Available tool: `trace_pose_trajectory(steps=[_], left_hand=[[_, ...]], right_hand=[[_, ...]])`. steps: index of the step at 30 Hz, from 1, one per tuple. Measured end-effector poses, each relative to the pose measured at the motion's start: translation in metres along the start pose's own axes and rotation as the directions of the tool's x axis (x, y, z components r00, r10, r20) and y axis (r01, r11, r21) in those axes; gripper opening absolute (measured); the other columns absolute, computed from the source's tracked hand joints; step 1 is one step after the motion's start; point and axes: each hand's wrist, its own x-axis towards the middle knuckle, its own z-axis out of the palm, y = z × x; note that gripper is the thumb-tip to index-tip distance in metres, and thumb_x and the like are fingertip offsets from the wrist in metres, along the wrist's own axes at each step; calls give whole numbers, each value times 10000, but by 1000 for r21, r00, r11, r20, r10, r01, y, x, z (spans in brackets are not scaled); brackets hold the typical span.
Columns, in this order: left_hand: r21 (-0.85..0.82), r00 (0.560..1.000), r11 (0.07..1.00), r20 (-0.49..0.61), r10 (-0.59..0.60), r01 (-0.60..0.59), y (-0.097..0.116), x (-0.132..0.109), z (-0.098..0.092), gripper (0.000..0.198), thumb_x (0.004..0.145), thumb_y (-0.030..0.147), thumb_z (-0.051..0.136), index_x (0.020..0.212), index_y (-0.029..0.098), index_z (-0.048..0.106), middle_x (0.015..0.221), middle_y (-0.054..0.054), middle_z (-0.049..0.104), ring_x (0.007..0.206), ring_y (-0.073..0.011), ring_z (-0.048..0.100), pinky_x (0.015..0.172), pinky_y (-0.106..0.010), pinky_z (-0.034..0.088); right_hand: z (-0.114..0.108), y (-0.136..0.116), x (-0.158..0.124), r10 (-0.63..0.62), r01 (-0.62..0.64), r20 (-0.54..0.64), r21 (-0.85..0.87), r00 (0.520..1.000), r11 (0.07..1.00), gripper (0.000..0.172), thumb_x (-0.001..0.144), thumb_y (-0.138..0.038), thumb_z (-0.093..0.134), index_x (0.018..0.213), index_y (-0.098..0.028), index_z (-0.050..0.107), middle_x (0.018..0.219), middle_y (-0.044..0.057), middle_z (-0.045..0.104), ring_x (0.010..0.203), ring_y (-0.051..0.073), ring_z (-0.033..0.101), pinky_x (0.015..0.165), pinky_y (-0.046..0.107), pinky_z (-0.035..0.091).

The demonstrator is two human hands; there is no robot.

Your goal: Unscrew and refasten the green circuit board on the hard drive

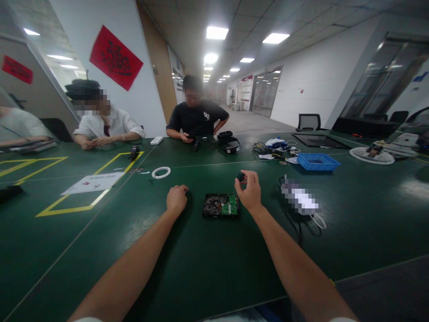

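A hard disk drive (220,205) lies on the green table in front of me, its green circuit board facing up on the right side. Just right of and above the drive is my right hand (250,190), its fingers and thumb closed around a small dark object (240,177). What kind of object this is, I cannot make out; its lower part does not show clearly. To the left of the drive, apart from it, my left hand (176,199) rests on the table with loosely curled fingers. Nothing shows in it, though its palm is hidden.
A white ring (161,172) and a paper sheet (92,182) lie leftward. On the right are a bright, blurred-out device (301,199) with cables, a blue tray (317,162) and a white fan grille (372,156). Several people sit across the table (201,259).
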Motion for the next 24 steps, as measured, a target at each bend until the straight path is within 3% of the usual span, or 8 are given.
trace_pose_trajectory(steps=[6, 14, 20, 24], left_hand=[[24, 1000, 1000, 17, -16, 15, -3, 3, -1, 299, 931, 174, 502, 1104, 245, 735, 1079, -110, 683, 1080, -271, 622, 895, -351, 492], [-26, 999, 999, 27, -36, 37, -11, 11, -3, 228, 955, 245, 535, 1079, 252, 727, 1110, -86, 667, 1066, -248, 625, 862, -321, 492], [38, 993, 993, -6, -115, 116, -14, 9, -5, 231, 936, 403, 599, 1011, 229, 730, 1049, -111, 659, 1004, -280, 625, 821, -362, 503], [98, 995, 990, -1, -102, 102, -14, 7, -6, 260, 945, 426, 587, 960, 209, 728, 1032, -128, 668, 1000, -288, 626, 823, -371, 501]], right_hand=[[2, 2, -2, -10, 10, -2, 26, 1000, 1000, 384, 942, -309, 567, 1299, -203, 476, 1233, 146, 560, 973, 234, 637, 725, 386, 641], [3, 5, -3, -4, 4, 2, -7, 1000, 1000, 380, 947, -326, 555, 1299, -208, 472, 1212, 143, 575, 895, 227, 647, 724, 404, 630], [0, 2, -1, 7, -7, -9, -24, 1000, 1000, 362, 935, -364, 591, 1245, -196, 510, 1184, 138, 554, 786, 191, 630, 707, 393, 620], [0, 2, -1, 2, -2, 2, 24, 1000, 1000, 374, 941, -343, 569, 1279, -204, 492, 1230, 149, 550, 914, 225, 649, 725, 393, 629]])
